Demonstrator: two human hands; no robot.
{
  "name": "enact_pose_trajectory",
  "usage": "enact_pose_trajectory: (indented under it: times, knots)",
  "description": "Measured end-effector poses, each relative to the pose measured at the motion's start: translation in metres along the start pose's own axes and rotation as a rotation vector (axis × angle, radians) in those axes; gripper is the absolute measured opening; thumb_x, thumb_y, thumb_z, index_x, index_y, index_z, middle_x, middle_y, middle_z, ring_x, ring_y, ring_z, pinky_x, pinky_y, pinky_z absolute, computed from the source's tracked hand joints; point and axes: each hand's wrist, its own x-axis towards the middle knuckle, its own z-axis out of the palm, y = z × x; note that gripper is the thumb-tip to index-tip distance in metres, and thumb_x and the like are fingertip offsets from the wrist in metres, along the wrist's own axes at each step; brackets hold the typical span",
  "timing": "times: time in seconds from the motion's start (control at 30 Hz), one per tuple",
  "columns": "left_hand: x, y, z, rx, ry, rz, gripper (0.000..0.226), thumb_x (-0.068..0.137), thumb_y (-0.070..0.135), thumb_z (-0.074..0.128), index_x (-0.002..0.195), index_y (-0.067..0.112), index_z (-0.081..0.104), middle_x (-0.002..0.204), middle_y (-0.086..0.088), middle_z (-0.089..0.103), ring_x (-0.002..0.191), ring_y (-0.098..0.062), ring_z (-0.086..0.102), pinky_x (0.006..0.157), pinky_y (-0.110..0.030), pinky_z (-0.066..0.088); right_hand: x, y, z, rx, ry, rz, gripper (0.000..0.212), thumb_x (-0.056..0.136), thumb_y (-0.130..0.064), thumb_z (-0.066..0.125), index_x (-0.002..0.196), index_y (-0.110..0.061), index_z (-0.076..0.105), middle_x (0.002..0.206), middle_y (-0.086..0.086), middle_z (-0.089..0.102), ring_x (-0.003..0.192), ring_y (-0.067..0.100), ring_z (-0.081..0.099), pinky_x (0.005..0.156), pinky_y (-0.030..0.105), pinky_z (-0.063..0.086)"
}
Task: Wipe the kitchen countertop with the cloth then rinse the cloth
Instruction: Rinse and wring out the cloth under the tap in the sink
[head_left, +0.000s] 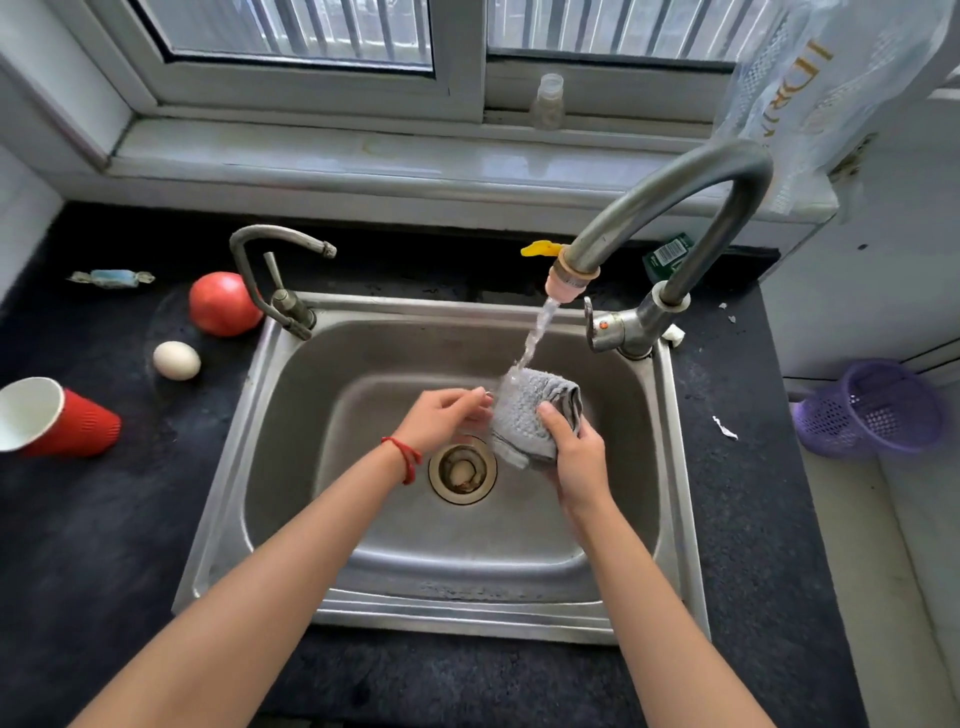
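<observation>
A folded grey cloth (519, 415) is held over the steel sink (670, 467), under the running stream from the big curved tap (675, 192). My right hand (576, 457) grips the cloth from the right, thumb pressed on its front. My left hand (441, 421) is at the cloth's left edge, fingers curled toward it; I cannot tell if they pinch it. The dark countertop (104, 545) surrounds the sink.
Left of the sink lie a tipped red cup (62, 421), a white egg (176, 360), a tomato (223, 304) and a wrapped candy (111, 278). A second small tap (280, 270) stands at the sink's back left. A purple basket (872, 410) lies at the right.
</observation>
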Motion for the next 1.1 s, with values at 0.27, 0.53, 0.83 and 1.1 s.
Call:
enact_pose_trajectory:
  times: [0.27, 0.53, 0.83, 1.1]
  knots:
    - [-0.007, -0.009, 0.032, -0.535, -0.021, -0.152, 0.017, 0.093, 0.022, 0.049, 0.092, 0.011, 0.061, 0.079, -0.005, 0.066, 0.057, -0.009, 0.067, 0.048, -0.023, 0.055, 0.023, 0.011, 0.016, -0.069, -0.005, 0.115, 0.026, 0.092, -0.021, 0.044, 0.095, -0.007, 0.065, 0.1, 0.016, 0.067, 0.094, 0.026, 0.061, 0.087, 0.04, 0.048]
    - [-0.003, -0.021, 0.031, -0.4, 0.156, -0.048, 0.01, 0.086, 0.005, 0.058, 0.082, 0.014, 0.059, 0.083, -0.01, 0.063, 0.077, -0.026, 0.062, 0.066, -0.036, 0.058, 0.047, 0.014, 0.006, -0.54, -0.052, -0.079, 0.042, 0.082, -0.028, 0.065, 0.122, -0.021, 0.055, 0.118, 0.004, 0.056, 0.11, 0.018, 0.052, 0.1, 0.037, 0.043]
    - [0.015, -0.038, 0.037, -0.323, 0.387, -0.221, 0.012, 0.082, 0.018, 0.065, 0.074, 0.013, 0.057, 0.085, -0.013, 0.061, 0.082, -0.025, 0.059, 0.085, -0.043, 0.054, 0.054, 0.021, 0.011, -0.766, -0.073, -0.214, 0.016, 0.081, -0.026, 0.065, 0.076, -0.014, 0.056, 0.069, -0.007, 0.055, 0.067, 0.008, 0.051, 0.062, 0.024, 0.038]
    - [0.038, -0.047, 0.038, -0.663, 0.121, -0.634, 0.058, 0.081, 0.066, 0.042, 0.089, 0.012, 0.061, 0.088, -0.007, 0.062, 0.086, -0.023, 0.061, 0.085, -0.038, 0.046, 0.064, 0.033, 0.029, -0.285, -0.125, 0.068, 0.025, 0.096, -0.016, 0.042, 0.076, -0.013, 0.056, 0.079, 0.008, 0.058, 0.069, 0.015, 0.056, 0.065, 0.024, 0.047]
